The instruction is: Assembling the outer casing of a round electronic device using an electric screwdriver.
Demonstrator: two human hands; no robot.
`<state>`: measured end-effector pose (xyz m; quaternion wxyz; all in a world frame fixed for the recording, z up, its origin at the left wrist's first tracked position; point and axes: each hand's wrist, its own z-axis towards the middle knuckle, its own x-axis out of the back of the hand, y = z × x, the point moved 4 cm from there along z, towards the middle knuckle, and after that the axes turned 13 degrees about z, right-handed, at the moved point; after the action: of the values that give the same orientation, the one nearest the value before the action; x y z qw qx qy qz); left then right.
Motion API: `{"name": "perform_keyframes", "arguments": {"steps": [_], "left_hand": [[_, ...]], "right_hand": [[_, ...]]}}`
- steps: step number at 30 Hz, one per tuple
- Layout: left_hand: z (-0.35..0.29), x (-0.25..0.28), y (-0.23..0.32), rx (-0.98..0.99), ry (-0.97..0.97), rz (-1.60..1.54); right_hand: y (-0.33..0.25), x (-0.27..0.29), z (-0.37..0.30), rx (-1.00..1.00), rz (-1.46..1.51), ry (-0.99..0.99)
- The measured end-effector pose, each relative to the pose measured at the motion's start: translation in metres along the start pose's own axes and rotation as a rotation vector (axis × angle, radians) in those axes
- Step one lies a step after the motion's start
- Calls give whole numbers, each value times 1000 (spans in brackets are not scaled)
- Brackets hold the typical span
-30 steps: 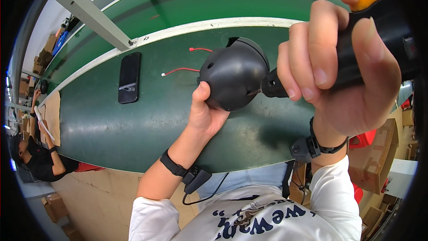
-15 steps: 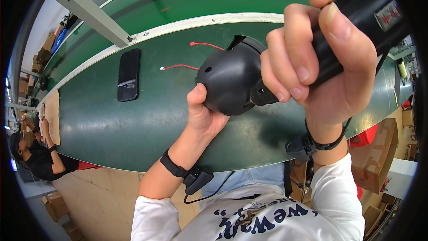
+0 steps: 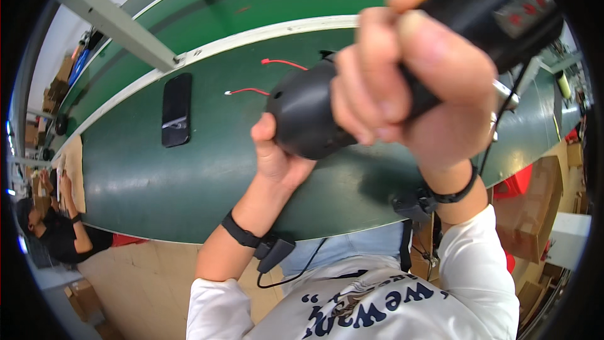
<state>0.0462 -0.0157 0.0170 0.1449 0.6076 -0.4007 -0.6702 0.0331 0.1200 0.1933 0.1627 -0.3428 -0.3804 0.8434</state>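
A round black plastic housing [image 3: 301, 110] is held above the green bench, its lower left side in my left hand [image 3: 280, 157], with thumb up along it. Two thin leads come out of its far left side: a red wire with a white plug [image 3: 248, 91] and a red wire with a red plug [image 3: 284, 62]. My right hand [image 3: 418, 82], blurred, is wrapped round a black and orange power screwdriver [image 3: 484, 9], tilted with its front end toward the housing. The tool's tip is hidden behind my right fingers, so contact cannot be seen.
A dark phone [image 3: 177, 110] lies on the green bench [image 3: 138, 179] to the left. Behind runs a white rail [image 3: 251, 36] with a grey post [image 3: 119, 19]. A co-worker [image 3: 60, 233] is at far left. A cardboard box [image 3: 535, 208] stands at right below the bench.
My right hand and the power screwdriver have moved left and now cover more of the housing. The tool's front end, visible before, is now hidden. The whole view has shifted slightly.
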Motion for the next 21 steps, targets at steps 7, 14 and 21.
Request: {"name": "perform_keyframes", "arguments": {"steps": [7,14,21], "left_hand": [[-4,-9,4,-5,-22,68],[4,-16,-3,-23,-6,14],[6,-8,-8,-23,2,-3]], "right_hand": [[-55,-3,-25,146,-123,295],[-152,60,-136,602,-582,607],[-135,102,-167,530,-663,728]]}}
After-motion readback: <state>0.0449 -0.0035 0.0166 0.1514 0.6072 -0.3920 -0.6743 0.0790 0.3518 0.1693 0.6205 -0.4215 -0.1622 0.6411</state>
